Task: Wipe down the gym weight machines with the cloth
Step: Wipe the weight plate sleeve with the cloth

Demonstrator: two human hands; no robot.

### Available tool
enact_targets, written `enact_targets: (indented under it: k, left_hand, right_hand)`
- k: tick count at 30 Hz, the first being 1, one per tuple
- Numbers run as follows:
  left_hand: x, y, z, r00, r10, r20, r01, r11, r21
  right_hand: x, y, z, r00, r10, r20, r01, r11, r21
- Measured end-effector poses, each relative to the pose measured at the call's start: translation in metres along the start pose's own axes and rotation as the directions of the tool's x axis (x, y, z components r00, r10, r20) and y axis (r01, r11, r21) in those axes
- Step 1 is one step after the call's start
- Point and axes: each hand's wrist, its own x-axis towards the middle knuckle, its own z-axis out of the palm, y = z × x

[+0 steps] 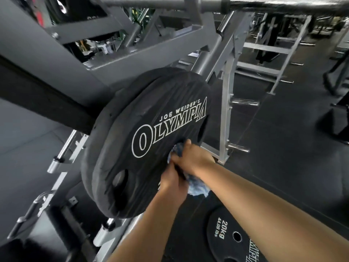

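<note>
Gripping a bunched blue-and-white cloth [196, 187] with both left hand [172, 181] and right hand [190, 157] against the near face of the big black rubber weight plate [143, 140], wiping apparently midway, grey steel frame [117, 59] likely left.

- Left hand [171, 183] and right hand [190, 157] are bare: no gloves.
- Both forearms are uncovered, with no sleeve reaching them.
</note>
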Motion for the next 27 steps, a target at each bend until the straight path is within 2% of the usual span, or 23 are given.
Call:
enact_targets:
  k: [1,3,5,11,14,18,20,24,27]
  left_hand:
    - [0.005,0.009,0.004,1.000,0.009,0.017,-0.008,0.998,-0.065]
    - [0.008,0.012,0.009,0.999,0.034,-0.031,-0.035,0.998,-0.061]
    - [0.005,0.005,0.013,1.000,-0.002,-0.029,0.000,0.998,-0.068]
    - [-0.040,-0.059,0.030,0.989,-0.147,-0.018,0.148,0.983,0.106]
    - [-0.040,-0.063,0.033,0.982,-0.189,0.021,0.181,0.963,0.198]
    - [-0.015,-0.039,0.033,0.995,-0.085,-0.047,0.095,0.955,0.281]
    - [-0.006,-0.025,0.027,0.998,-0.021,-0.062,0.034,0.974,0.223]
    - [0.009,-0.008,0.016,0.993,0.105,-0.059,-0.100,0.992,0.083]
    - [0.012,-0.010,0.015,0.993,0.082,-0.079,-0.081,0.996,0.022]
  right_hand:
    - [0.004,-0.001,-0.002,0.999,0.014,0.030,-0.015,0.999,0.030]
    - [0.008,0.001,-0.006,0.995,0.004,0.103,-0.009,0.999,0.049]
    - [0.004,0.009,-0.010,0.985,-0.020,0.171,0.016,1.000,0.027]
    - [-0.071,0.068,-0.029,0.968,-0.062,0.245,0.076,0.996,-0.047]
    - [-0.097,0.088,-0.029,0.979,-0.044,0.201,0.050,0.998,-0.024]
    - [-0.073,0.071,-0.023,0.987,-0.057,0.150,0.047,0.997,0.068]
    - [-0.049,0.053,-0.017,0.990,-0.082,0.113,0.072,0.993,0.088]
    - [-0.012,0.013,-0.003,0.989,-0.144,0.020,0.144,0.989,-0.011]
    - [0.012,0.009,0.001,0.994,-0.091,0.067,0.081,0.987,0.136]
